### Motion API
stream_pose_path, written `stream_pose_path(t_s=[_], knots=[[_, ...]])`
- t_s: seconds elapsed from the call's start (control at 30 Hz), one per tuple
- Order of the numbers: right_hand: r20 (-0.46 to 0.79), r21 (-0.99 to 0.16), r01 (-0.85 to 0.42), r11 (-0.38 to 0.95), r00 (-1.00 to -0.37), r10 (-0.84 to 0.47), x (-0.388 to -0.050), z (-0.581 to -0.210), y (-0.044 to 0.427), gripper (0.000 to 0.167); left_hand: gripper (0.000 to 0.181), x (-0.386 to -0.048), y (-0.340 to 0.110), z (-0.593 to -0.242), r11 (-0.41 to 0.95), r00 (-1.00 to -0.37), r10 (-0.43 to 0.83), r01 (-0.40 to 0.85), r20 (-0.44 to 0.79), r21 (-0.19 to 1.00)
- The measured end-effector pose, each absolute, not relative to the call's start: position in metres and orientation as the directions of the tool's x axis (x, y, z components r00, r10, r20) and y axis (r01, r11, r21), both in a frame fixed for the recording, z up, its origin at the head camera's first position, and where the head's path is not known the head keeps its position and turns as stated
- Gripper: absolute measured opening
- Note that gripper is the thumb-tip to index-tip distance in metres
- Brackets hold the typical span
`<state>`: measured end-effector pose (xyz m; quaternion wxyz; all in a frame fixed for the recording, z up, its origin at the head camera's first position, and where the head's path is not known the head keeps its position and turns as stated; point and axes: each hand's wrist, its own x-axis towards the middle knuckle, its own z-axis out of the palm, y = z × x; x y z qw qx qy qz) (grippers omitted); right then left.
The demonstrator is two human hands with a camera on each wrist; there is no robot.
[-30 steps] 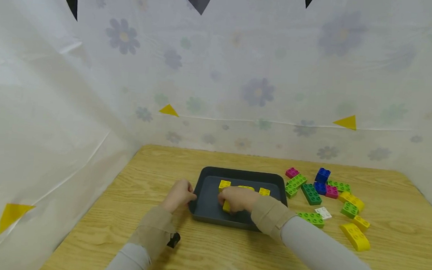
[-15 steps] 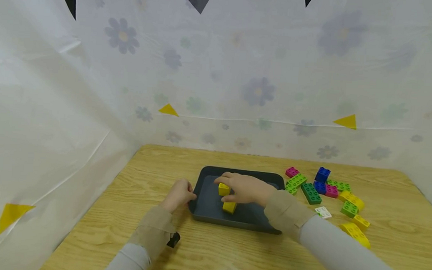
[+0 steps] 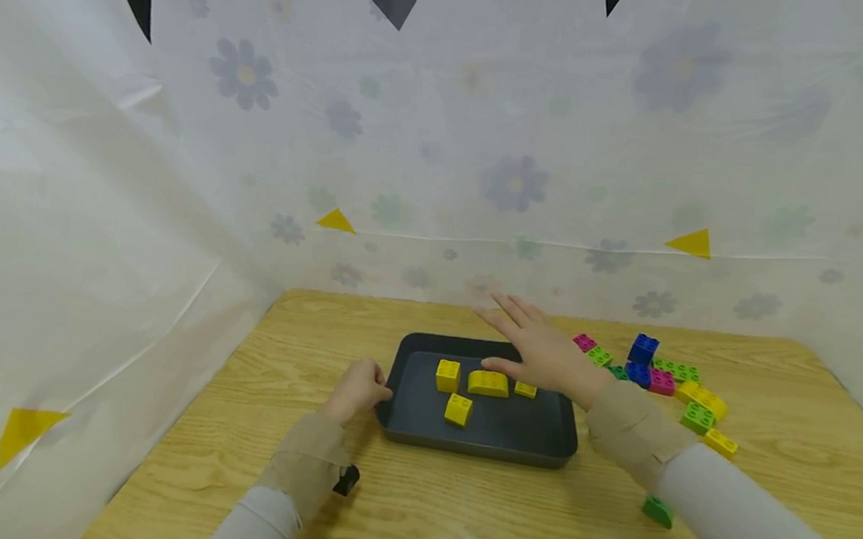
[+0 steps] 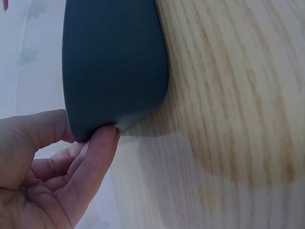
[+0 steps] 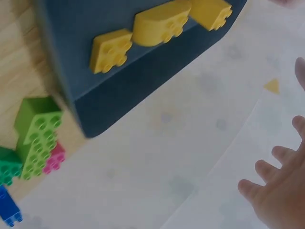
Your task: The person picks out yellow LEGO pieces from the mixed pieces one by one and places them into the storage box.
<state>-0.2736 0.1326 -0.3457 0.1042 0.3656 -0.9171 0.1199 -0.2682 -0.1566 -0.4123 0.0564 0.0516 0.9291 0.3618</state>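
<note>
A dark grey tray (image 3: 420,437) lies on the table with several yellow bricks in it. At its left rim my left hand (image 3: 357,391) pinches the edge; the left wrist view shows thumb and fingers (image 4: 93,164) on either side of the tray's corner (image 4: 114,62). Above the tray's right part, my right hand (image 3: 546,353) hovers with fingers spread and nothing in them. Below it are a square yellow brick (image 3: 448,376), a rounded yellow brick (image 3: 489,384), a small yellow brick (image 3: 525,390) and, nearer the front, a sloped yellow brick (image 3: 457,410).
Right of the tray lie loose bricks: blue (image 3: 644,349), pink (image 3: 661,382), light green (image 3: 697,418) and yellow (image 3: 702,400). A green curved brick (image 3: 658,511) sits near the right forearm, which hides part of the table. A flower-patterned curtain (image 3: 441,136) hangs behind.
My right hand has let go of the sloped yellow brick, leaving it in the tray. It has risen and moved right, with its fingers spreading. My left hand stays at the rim.
</note>
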Motion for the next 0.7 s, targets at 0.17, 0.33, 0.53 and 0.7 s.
stream_pose_path(t_s=[0.17, 0.33, 0.53, 0.7], knots=[[0.271, -0.126, -0.622, 0.773, -0.771, -0.576, -0.276, -0.343, 0.16, 0.07, 0.048, -0.27, -0.157, -0.412, 0.734, -0.988, 0.137, 0.056, -0.067, 0.677], [0.257, -0.162, -0.55, 0.82, -0.825, -0.503, -0.272, -0.341, 0.189, 0.07, 0.048, -0.27, -0.157, -0.414, 0.728, -0.988, 0.131, 0.042, -0.079, 0.684], [0.318, -0.182, -0.503, 0.845, -0.843, -0.433, -0.264, -0.342, 0.229, 0.073, 0.048, -0.271, -0.157, -0.416, 0.715, -0.988, 0.128, 0.03, -0.089, 0.698], [0.348, -0.251, -0.49, 0.835, -0.851, -0.394, -0.254, -0.351, 0.262, 0.072, 0.047, -0.271, -0.157, -0.416, 0.716, -0.989, 0.122, 0.029, -0.083, 0.698]])
